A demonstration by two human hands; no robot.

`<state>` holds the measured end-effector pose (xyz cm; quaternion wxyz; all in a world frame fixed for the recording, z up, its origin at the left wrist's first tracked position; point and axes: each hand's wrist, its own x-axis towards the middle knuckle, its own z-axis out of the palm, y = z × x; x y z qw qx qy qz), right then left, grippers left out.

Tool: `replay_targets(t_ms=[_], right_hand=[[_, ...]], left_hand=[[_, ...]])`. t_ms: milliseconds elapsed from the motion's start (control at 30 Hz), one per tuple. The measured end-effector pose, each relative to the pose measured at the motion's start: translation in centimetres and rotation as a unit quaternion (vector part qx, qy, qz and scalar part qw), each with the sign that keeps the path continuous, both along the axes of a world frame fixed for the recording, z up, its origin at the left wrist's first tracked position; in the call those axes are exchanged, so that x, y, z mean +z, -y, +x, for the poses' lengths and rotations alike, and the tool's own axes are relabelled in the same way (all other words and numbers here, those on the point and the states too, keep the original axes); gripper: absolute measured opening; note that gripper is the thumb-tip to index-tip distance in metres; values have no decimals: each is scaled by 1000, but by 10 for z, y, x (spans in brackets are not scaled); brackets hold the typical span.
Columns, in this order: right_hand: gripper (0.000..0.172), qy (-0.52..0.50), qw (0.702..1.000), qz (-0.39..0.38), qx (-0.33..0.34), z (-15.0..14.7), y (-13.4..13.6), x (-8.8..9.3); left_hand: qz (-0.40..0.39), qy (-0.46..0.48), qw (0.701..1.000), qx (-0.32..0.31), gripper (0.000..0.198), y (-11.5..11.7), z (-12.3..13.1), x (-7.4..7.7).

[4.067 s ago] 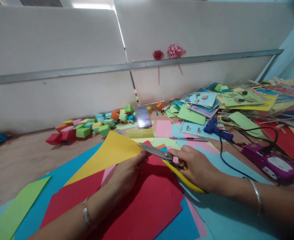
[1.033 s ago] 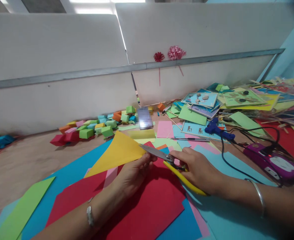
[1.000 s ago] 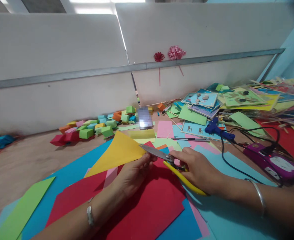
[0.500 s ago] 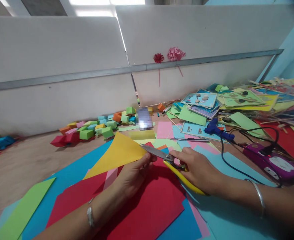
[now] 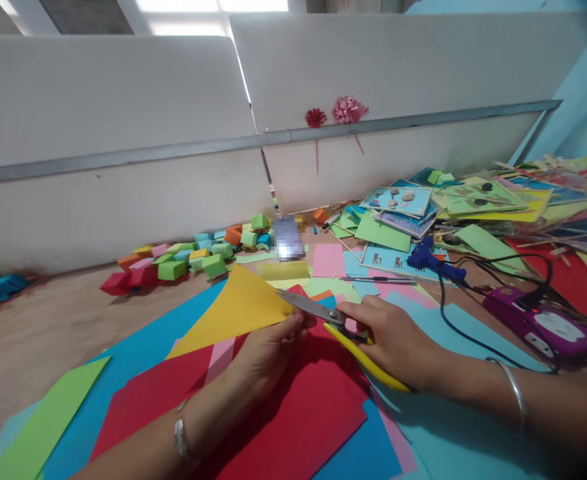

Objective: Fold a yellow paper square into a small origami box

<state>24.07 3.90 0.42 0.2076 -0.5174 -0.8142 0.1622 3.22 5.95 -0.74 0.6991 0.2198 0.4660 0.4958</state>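
My left hand (image 5: 273, 347) pinches the right corner of a yellow sheet of paper (image 5: 238, 300), which tilts up above the layered coloured sheets. In my right hand (image 5: 390, 333) is a pair of scissors (image 5: 358, 353) with yellow handles and metal blades. The blades point left and lie across the right edge of the yellow paper, just above my left fingertips. Whether the blades are parted is hard to make out. Red paper (image 5: 293, 413) lies under both hands, with blue paper (image 5: 158, 327) beneath it.
Folded paper cubes (image 5: 173, 269) line the wall at left. To the right are a blue glue gun (image 5: 426, 257), its black cable and a purple power strip (image 5: 543, 320). Cards (image 5: 398, 200) and sticks pile up behind. Light blue paper (image 5: 453, 427) lies at right.
The scissors have shifted very slightly left across the yellow paper. Both hands otherwise keep nearly the same place and grip.
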Motion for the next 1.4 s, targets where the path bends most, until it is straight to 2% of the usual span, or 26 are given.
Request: replay_targets(t_ms=[133,267,733,967,1133,1400], right_hand=[[27,-8,1000,12,3,-1,1,-1],[27,-11,1000,10,6,0,1,-3],[21,-18,1000,-9,12,-1,1,-1],[19,-12,1000,-15,0,-3,1,0],[21,-6,1000,-16,-1,-3,2,1],[15,-7,1000,-22,5,-4,3,2]], left_hand=[[23,17,999,-15,6,-1,-1,-4],[10,7,1000,-14,6,-2,-2,-7],[9,-7,1000,-19,12,-1,-1,-3],[-19,-10,1000,-3,5,2,1,2],[-11,-17,1000,-5,5,3,3,4],[-9,1,1000,-10,5,5,3,4]])
